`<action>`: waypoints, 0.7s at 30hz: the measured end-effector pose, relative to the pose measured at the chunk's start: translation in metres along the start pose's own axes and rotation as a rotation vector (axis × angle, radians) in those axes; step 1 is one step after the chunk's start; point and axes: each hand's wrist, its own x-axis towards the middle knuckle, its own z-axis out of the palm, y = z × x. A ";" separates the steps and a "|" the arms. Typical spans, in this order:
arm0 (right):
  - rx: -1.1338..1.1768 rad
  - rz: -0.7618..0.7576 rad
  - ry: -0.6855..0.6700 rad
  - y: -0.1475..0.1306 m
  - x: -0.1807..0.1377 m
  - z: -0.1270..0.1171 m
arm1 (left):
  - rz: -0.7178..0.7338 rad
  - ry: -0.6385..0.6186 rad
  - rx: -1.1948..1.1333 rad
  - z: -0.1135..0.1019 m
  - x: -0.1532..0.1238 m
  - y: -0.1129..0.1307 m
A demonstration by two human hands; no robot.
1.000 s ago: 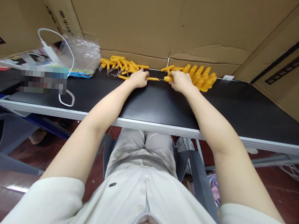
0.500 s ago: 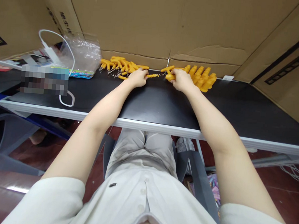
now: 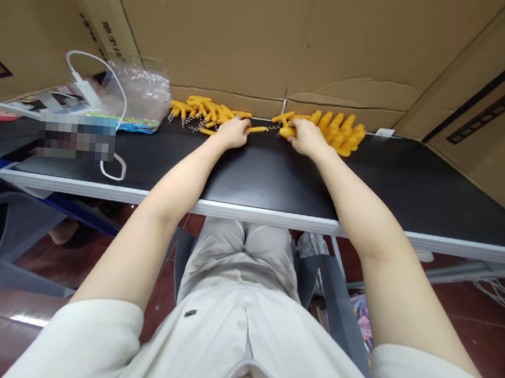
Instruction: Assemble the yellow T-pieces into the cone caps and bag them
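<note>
My left hand [image 3: 235, 132] is closed around the end of a yellow twisted rod [image 3: 258, 129], which sticks out to the right. My right hand [image 3: 307, 136] grips a yellow corkscrew [image 3: 287, 132] by its handle, its thin metal spiral [image 3: 273, 127] pointing left toward the rod's tip. Whether spiral and rod touch is too small to tell. Behind my right fingers lies another yellow handle [image 3: 283, 117]. Left of my left hand is a loose pile of yellow corkscrews [image 3: 202, 106] with bare metal spirals. Several yellow pieces [image 3: 338, 129] stand in rows beyond my right hand.
Everything lies on a black tabletop [image 3: 262, 178] with a metal front edge. Cardboard walls [image 3: 247, 37] rise behind and at the sides. A clear plastic bag [image 3: 144, 96], a white cable [image 3: 123, 80] and colourful packets [image 3: 141, 126] are at the left.
Almost nothing differs. Both hands keep the same grip and place, with the spiral and the twisted rod still end to end.
</note>
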 end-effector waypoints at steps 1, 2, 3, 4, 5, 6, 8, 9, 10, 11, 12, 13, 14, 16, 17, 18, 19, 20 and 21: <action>0.002 0.001 0.004 0.001 0.000 0.000 | -0.002 -0.007 0.007 -0.001 -0.001 0.001; 0.006 0.002 0.007 0.002 0.001 0.000 | -0.005 -0.014 0.014 -0.002 -0.002 0.001; 0.009 0.001 0.006 0.002 0.001 0.001 | -0.008 -0.021 0.020 -0.003 -0.003 0.002; 0.013 0.000 0.003 0.003 0.002 0.001 | -0.009 -0.026 0.026 -0.003 -0.003 0.003; 0.018 -0.002 0.000 0.004 0.002 0.002 | -0.009 -0.030 0.032 -0.004 -0.004 0.004; 0.024 -0.005 -0.001 0.005 0.003 0.003 | -0.008 -0.032 0.040 -0.005 -0.004 0.004; 0.032 -0.009 0.011 0.007 0.004 0.004 | -0.003 -0.030 0.053 -0.005 -0.004 0.005; 0.035 -0.012 0.023 0.008 0.004 0.004 | 0.000 -0.027 0.057 -0.005 -0.004 0.005; 0.035 -0.014 0.034 0.008 0.005 0.005 | 0.003 -0.022 0.058 -0.004 -0.004 0.005; 0.031 -0.013 0.036 0.008 0.005 0.005 | 0.005 -0.017 0.057 -0.004 -0.004 0.004; 0.027 -0.013 0.032 0.008 0.005 0.004 | 0.007 -0.013 0.055 -0.004 -0.004 0.004; 0.025 -0.014 0.021 0.008 0.005 0.004 | 0.010 -0.011 0.054 -0.004 -0.004 0.004; 0.025 -0.014 0.010 0.007 0.005 0.004 | 0.013 -0.009 0.054 -0.003 -0.004 0.004; 0.036 -0.015 -0.003 0.005 0.005 0.003 | 0.020 -0.005 0.055 -0.002 -0.004 0.005; 0.048 -0.020 -0.003 0.005 0.005 0.004 | 0.025 -0.003 0.054 -0.002 -0.003 0.005; 0.063 -0.026 -0.001 0.005 0.006 0.005 | 0.032 -0.002 0.052 -0.001 -0.003 0.005; 0.081 -0.035 0.002 0.005 0.007 0.006 | 0.041 0.000 0.047 0.000 -0.003 0.006; 0.102 -0.045 0.006 0.006 0.008 0.007 | 0.050 0.005 0.038 0.001 -0.002 0.006; 0.124 -0.058 0.012 0.007 0.009 0.009 | 0.060 0.014 0.026 0.002 -0.001 0.006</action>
